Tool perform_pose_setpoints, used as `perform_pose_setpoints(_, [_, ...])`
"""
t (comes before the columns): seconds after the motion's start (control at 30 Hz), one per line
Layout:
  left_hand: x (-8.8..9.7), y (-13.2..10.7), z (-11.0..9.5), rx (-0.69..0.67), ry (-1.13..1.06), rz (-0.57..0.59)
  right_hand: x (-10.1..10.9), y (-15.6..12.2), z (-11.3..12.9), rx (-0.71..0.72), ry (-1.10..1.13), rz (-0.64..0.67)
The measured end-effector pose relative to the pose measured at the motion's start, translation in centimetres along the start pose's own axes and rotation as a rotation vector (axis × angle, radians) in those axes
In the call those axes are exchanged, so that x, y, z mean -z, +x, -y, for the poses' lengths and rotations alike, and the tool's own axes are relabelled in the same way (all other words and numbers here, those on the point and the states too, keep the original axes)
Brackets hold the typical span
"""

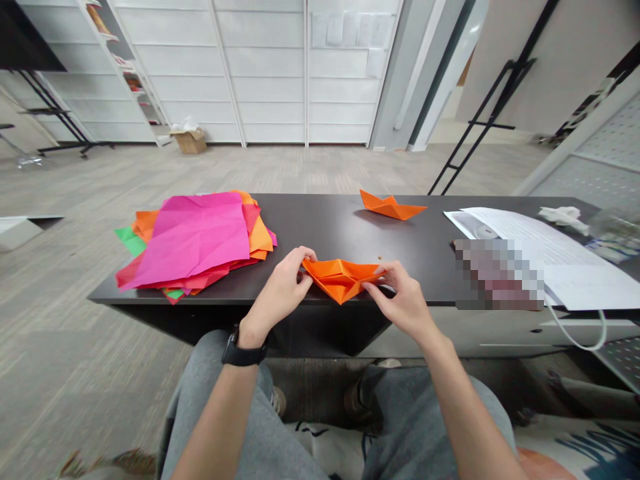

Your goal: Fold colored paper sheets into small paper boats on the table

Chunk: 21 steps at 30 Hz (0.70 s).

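Note:
Between my two hands is an orange folded paper boat [341,279], held at the front edge of the dark table. Its body is partly spread, with a point facing down toward me. My left hand [286,287] pinches the boat's left tip between thumb and fingers. On the other side, my right hand [401,293] grips the right tip the same way. A second orange paper boat [393,205] sits farther back on the table, slightly right of the held one, and neither hand touches it.
A pile of creased coloured paper sheets [197,240], pink on top, lies at the table's left. To the right are printed white papers [590,273], a blurred-out flat object [500,275], a crumpled tissue [565,217] and a clear plastic item [617,233]. A white cable [595,347] hangs over the edge.

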State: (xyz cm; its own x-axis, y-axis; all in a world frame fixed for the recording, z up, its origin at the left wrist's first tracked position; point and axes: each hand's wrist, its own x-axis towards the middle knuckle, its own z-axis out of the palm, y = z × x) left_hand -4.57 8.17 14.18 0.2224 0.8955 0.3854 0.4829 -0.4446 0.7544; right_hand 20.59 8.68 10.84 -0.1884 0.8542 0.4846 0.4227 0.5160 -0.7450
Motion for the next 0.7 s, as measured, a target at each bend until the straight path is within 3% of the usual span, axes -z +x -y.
perform_pose_setpoints(0.23, [0.3, 0.1, 1.1, 0.148, -0.114, -0.076, -0.1, 0.5, -0.7, -0.146, 0.114, -0.144])
perform_pose_setpoints(0.47, [0.0, -0.1, 0.1, 0.206, -0.363, 0.01, -0.4, 0.5, -0.5, -0.117, 0.098, -0.152])
perform_pose_setpoints(0.7, [-0.6, 0.4, 2.0, 0.287, -0.34, -0.117, -0.4, 0.6, -0.2, -0.183, 0.217, -0.274])
